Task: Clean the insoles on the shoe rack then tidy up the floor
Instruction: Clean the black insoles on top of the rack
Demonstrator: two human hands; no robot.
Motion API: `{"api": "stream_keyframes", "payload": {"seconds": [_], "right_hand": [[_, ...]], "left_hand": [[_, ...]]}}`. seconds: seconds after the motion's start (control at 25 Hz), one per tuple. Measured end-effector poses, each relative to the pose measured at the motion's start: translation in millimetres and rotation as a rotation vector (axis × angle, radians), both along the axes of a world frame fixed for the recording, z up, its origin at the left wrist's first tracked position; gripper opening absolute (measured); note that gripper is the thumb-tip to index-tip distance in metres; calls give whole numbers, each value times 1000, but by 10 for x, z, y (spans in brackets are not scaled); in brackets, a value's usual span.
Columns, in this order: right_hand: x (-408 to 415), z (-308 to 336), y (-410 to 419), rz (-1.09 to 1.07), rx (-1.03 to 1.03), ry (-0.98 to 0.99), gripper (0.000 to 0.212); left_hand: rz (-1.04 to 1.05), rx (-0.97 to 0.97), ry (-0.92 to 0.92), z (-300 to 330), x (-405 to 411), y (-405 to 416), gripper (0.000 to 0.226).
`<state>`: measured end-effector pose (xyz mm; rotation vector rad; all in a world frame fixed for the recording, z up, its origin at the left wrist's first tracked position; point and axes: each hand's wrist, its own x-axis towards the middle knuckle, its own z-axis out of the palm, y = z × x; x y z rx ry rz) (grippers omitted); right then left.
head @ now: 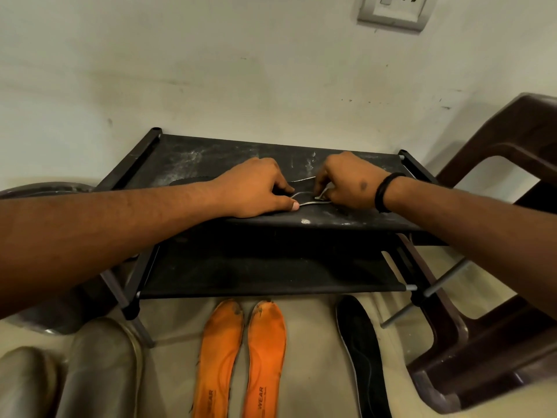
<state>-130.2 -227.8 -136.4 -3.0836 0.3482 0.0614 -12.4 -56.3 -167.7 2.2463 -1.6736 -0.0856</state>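
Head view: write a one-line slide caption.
Both hands, left hand and right hand, handle a dark insole on the shoe rack; two orange insoles lie on the floor below.

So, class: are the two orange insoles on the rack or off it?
Off. Both orange insoles lie flat, side by side, on the floor before the shoe rack.

A home corner: a shoe rack [211, 158] against a scuffed wall [211, 70], socket [393, 10] above it, plastic chair [497, 267] beside it.
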Motion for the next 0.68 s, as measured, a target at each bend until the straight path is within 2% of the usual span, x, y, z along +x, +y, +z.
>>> {"api": "stream_keyframes", "payload": {"seconds": [0.2,0.28,0.4,0.52,0.68], "right_hand": [[152,-47,-109,-164,7,-121,16],[171,-95,-9,-130,82,-151,15],[88,-69,139,-26,192,-94,13],[99,-30,-2,-43,87,-34,11],[232,-97,-38,-229,-22,-150,13]], "left_hand": [[-5,0,4,5,-1,-11,45],[-2,14,-7,2,10,1,44],[-4,16,-19,-11,22,3,45],[-7,12,-30,-27,28,-18,46],[-9,16,-22,-28,47,-21,46]]}}
